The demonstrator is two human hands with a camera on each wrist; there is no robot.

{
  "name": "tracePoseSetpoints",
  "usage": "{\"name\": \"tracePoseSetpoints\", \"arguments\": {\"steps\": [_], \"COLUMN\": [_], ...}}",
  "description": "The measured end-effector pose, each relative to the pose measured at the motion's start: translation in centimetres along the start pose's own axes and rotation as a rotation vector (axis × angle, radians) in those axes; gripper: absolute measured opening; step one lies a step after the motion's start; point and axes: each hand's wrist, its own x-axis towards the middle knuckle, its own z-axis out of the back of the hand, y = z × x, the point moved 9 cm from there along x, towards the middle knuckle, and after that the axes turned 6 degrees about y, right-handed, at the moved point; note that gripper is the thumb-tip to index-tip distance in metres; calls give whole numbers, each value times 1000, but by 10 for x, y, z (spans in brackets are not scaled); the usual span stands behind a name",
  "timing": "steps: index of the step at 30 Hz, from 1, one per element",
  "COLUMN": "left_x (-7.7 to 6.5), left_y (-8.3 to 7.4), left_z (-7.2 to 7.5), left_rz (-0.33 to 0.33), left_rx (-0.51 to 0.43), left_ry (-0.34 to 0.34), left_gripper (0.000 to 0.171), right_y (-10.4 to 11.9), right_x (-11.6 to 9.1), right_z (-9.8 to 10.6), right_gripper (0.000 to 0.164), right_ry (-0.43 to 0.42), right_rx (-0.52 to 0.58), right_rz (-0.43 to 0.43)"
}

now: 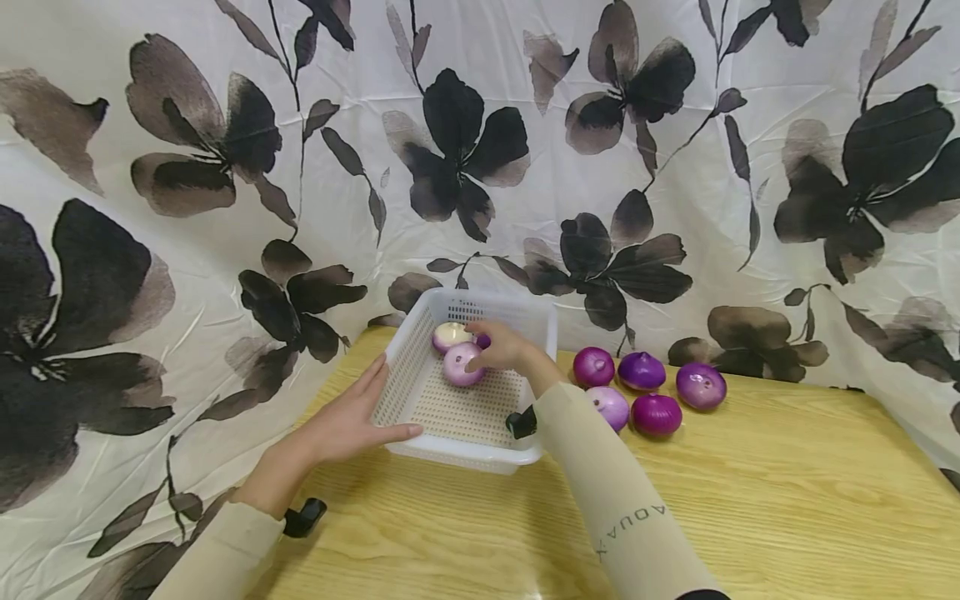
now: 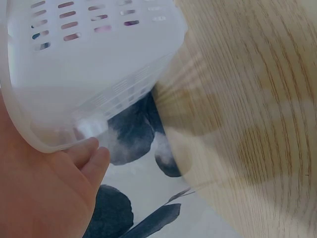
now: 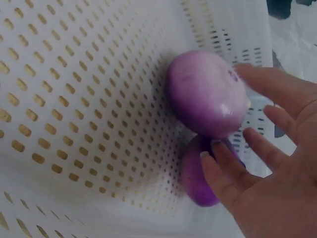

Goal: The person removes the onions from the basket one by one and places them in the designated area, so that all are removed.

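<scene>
The white plastic basket (image 1: 480, 455) stands on the table, its walls pierced with slots. My left hand (image 1: 347, 425) rests against its near left corner, fingers straight along the left side and thumb by the front rim. Inside, my right hand (image 1: 501, 347) reaches over the onions with fingers spread and loosely bent. A pale purple onion (image 3: 205, 94) is beside its thumb, and a darker purple onion (image 3: 198, 173) lies at its fingertips, partly hidden by them. Behind the pale one sits an onion with a cream-coloured top (image 1: 448, 335).
Several purple onions lie on the table right of the basket, among them a deep magenta onion (image 1: 656, 415) and a rounder onion (image 1: 701, 387) farthest right. The wood-grain table (image 1: 795, 483) extends right and forward. A flower-print cloth (image 1: 480, 250) hangs behind and at the left.
</scene>
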Motion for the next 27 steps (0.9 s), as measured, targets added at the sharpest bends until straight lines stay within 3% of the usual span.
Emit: {"name": "tracePoseSetpoints", "arguments": {"steps": [7,19,27], "left_x": [1,3,2], "left_y": [-3,-3,-2], "left_z": [0,2,0], "left_rz": [-7,-8,8], "left_rx": [-3,7,-1], "left_ry": [-7,-10,-3], "left_gripper": [126,128,128], "right_y": [-1,2,5], "right_x": [0,4,8], "right_z": [-11,-15,-19], "right_gripper": [79,85,73], "right_ry": [101,58,69], "right_rx": [-207,-287,-345], "right_rz": [-56,-92,-81]}}
